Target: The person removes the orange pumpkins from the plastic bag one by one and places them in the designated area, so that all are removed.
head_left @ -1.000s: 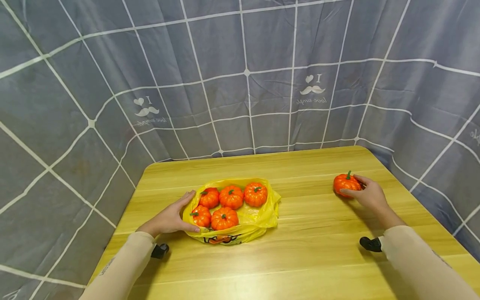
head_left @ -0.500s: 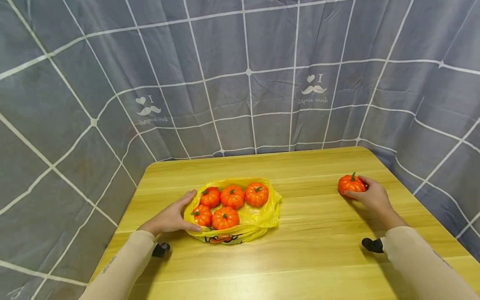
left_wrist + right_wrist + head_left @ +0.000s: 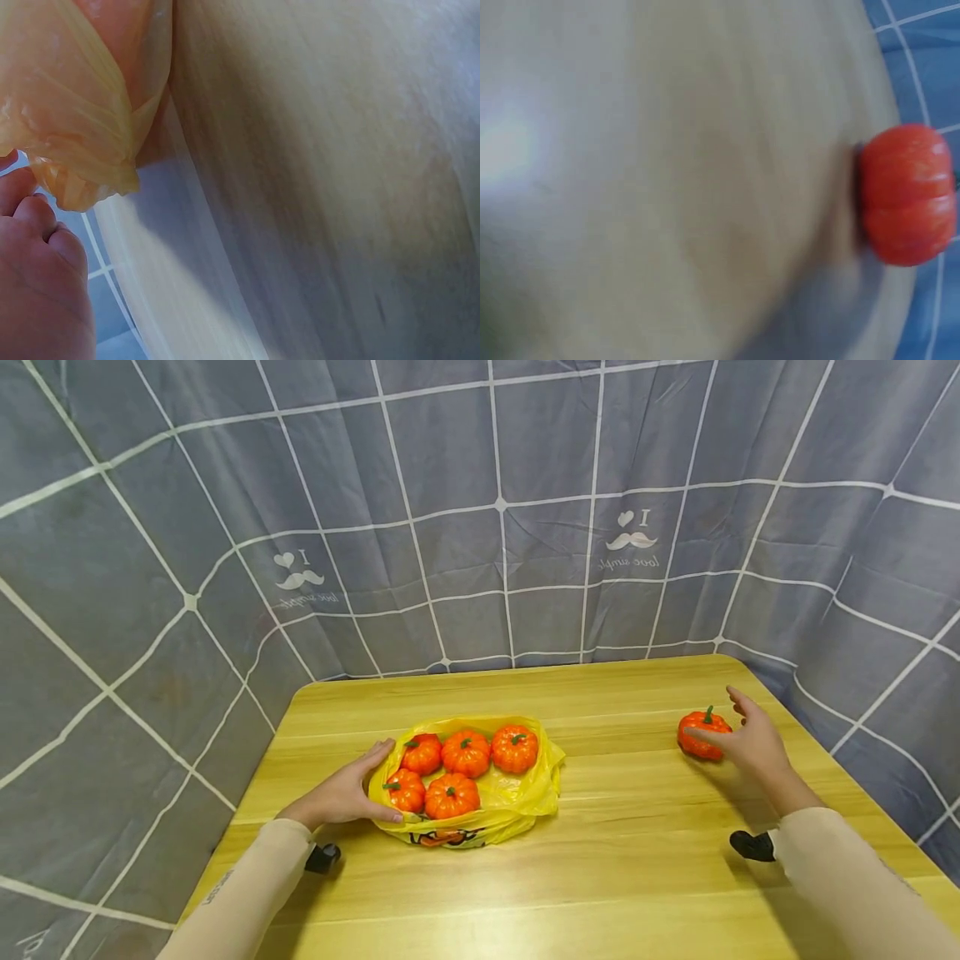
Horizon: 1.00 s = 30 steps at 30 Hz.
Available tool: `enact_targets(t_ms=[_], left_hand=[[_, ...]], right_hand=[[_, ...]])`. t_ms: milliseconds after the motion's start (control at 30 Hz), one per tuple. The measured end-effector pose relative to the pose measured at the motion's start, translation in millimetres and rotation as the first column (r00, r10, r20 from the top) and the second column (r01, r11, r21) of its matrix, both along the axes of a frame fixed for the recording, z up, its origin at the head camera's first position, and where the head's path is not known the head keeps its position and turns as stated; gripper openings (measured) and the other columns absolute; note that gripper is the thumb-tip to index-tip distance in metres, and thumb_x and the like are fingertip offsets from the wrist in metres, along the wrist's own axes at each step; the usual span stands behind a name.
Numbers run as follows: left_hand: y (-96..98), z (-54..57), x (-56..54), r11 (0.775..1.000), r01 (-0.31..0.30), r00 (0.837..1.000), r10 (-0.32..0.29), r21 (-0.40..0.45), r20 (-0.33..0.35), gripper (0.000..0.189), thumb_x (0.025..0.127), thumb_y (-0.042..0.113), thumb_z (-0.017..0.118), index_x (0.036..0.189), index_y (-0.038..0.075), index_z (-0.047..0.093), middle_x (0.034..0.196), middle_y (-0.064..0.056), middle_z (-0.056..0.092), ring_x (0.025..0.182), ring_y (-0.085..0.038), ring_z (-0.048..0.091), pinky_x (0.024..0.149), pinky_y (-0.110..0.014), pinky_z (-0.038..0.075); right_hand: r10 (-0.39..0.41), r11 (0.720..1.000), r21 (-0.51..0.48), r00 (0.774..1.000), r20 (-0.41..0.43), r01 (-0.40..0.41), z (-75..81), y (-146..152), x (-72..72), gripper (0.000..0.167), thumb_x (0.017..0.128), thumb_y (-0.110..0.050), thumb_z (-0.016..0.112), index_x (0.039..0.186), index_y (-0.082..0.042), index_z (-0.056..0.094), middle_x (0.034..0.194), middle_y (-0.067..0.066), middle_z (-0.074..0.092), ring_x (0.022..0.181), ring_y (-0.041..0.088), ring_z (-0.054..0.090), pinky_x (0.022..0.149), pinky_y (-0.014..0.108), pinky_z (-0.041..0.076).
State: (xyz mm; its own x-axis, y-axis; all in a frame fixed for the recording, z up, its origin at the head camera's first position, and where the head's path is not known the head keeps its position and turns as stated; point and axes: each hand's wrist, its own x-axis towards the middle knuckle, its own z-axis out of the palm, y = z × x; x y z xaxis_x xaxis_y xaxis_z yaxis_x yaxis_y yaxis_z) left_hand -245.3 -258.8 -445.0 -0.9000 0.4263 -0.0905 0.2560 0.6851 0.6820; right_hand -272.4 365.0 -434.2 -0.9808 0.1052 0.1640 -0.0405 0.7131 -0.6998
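Observation:
On the left of the table, in the head view, lies a yellow plastic bag (image 3: 504, 795) with its mouth wide apart. Several small orange pumpkins (image 3: 451, 797) with green stems sit inside it. My left hand (image 3: 341, 789) holds the bag's left end, thumb along the front rim and fingers around the side; in the left wrist view the curled fingers (image 3: 36, 214) are right at the plastic. A single pumpkin (image 3: 697, 745) stands upright on the right side. Beside it is my right hand (image 3: 757, 747), fingers raised and apart from it, the thumb overlapping its front.
Both hands work over a light wooden table (image 3: 600, 868) with rounded far corners. Grey curtains (image 3: 540, 552) with white grid lines hang behind it and at both sides. Black wrist mounts (image 3: 752, 847) stick out from under the beige sleeves.
My right hand slid the lone pumpkin slightly to the right, then let go of it, its fingers lifting and spreading. My left hand and the bag have stayed in place.

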Motion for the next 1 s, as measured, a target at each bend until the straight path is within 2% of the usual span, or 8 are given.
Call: enact_targets(t_ms=[167,300,567,667,800,1000], left_hand=[[-0.6,-0.9,-0.7,1.0,0.005,1.0,-0.005,0.01,-0.01,0.126,0.07,0.046,0.092,0.161,0.004,0.017,0.166,-0.02,0.01,0.151,-0.04,0.006,0.116,-0.063,0.01],[-0.7,-1.2,-0.7,1.0,0.005,1.0,-0.005,0.007,-0.01,0.125,0.07,0.045,0.092,0.161,0.004,0.017,0.166,-0.02,0.01,0.151,-0.04,0.007,0.117,-0.063,0.011],[1.3,-1.4,-1.7,1.0,0.006,1.0,-0.006,0.015,-0.001,0.125,0.07,0.044,0.092,0.162,0.005,0.016,0.166,-0.02,0.009,0.152,-0.039,0.006,0.117,-0.063,0.011],[2.1,-2.4,-2.2,1.0,0.005,1.0,-0.005,0.017,-0.001,0.125,0.07,0.045,0.092,0.162,0.005,0.017,0.166,-0.02,0.009,0.151,-0.039,0.006,0.116,-0.063,0.011],[1.5,-3.0,-1.7,1.0,0.005,1.0,-0.005,0.015,0.005,0.124,0.071,0.045,0.092,0.162,0.006,0.017,0.166,-0.02,0.009,0.151,-0.039,0.006,0.116,-0.064,0.011],[-1.8,-1.2,-1.1,1.0,0.002,1.0,-0.002,0.016,0.0,0.126,0.07,0.046,0.092,0.162,0.006,0.017,0.166,-0.02,0.009,0.151,-0.041,0.006,0.115,-0.065,0.011]], right_hand=[[0.01,0.999,0.036,1.0,-0.021,-0.009,18.8,-6.6,-6.8,0.111,0.083,-0.046,0.082,0.16,0.001,0.016,0.153,0.038,0.028,0.13,0.062,0.033,0.1,0.072,0.032],[0.02,0.998,0.052,0.999,-0.038,-0.018,28.2,-15.5,-10.5,0.112,0.081,-0.05,0.082,0.16,-0.001,0.019,0.152,0.037,0.031,0.131,0.061,0.034,0.1,0.072,0.033],[0.063,0.997,-0.038,0.996,-0.062,-0.065,36.3,-42.3,-10.5,0.11,0.081,-0.048,0.083,0.162,-0.008,0.02,0.158,0.029,0.029,0.138,0.056,0.03,0.105,0.07,0.03],[0.092,0.995,-0.032,0.994,-0.056,-0.094,35.2,-55.1,-12.6,0.109,0.081,-0.049,0.083,0.162,-0.009,0.022,0.157,0.029,0.031,0.139,0.055,0.03,0.107,0.069,0.03],[0.157,0.986,-0.053,0.987,-0.037,-0.159,25.5,-77.6,-16.8,0.106,0.081,-0.044,0.084,0.16,-0.005,0.025,0.156,0.029,0.032,0.14,0.053,0.031,0.109,0.064,0.031],[0.289,0.949,-0.133,0.957,-0.002,-0.287,5.7,-117.1,-25.2,0.099,0.079,-0.034,0.088,0.154,0.002,0.035,0.156,0.025,0.036,0.141,0.048,0.034,0.113,0.056,0.031]])
